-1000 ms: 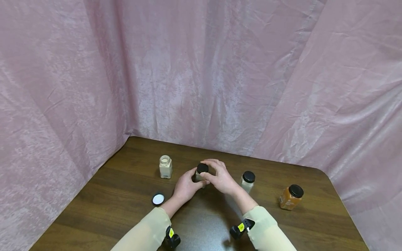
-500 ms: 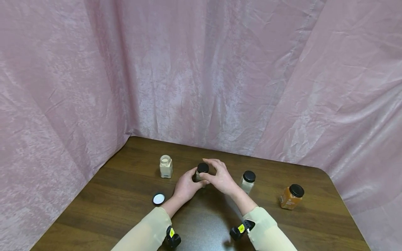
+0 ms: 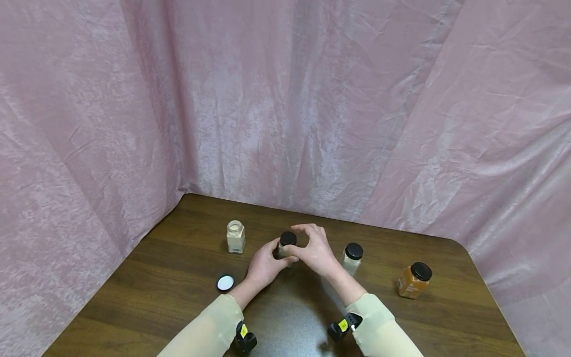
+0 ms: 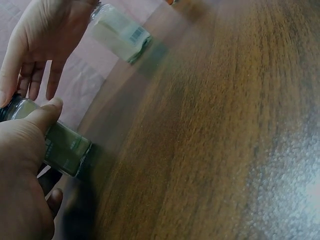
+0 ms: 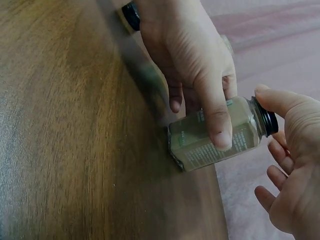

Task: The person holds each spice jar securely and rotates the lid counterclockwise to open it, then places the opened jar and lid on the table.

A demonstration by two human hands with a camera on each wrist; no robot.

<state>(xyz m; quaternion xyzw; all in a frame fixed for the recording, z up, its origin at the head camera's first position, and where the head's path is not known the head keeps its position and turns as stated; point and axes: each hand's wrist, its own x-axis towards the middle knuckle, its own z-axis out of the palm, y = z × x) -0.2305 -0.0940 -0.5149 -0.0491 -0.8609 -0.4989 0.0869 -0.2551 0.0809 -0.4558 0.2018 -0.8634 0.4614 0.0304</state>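
Observation:
A square spice jar [image 5: 240, 130] of greenish-brown powder with a black lid [image 3: 288, 238] stands mid-table. My left hand [image 3: 263, 267] grips its body, thumb across one side, as the left wrist view shows the jar's label [image 4: 67, 147]. My right hand [image 3: 314, 253] is beside the lid; its thumb [image 5: 275, 100] touches the lid's edge while the other fingers are spread away from it. The lid sits on the jar.
An uncapped jar [image 3: 236, 240] of pale powder stands at the back left, and a loose lid [image 3: 225, 283] lies nearer, white inside up. Right of my hands are a capped jar [image 3: 351, 260] of pale contents and a capped orange jar [image 3: 411, 282]. Pink curtains [image 3: 285, 109] border the table.
My right fingers have lifted off the far side of the lid and spread away, the thumb staying near it. My left hand and the jar have not visibly moved.

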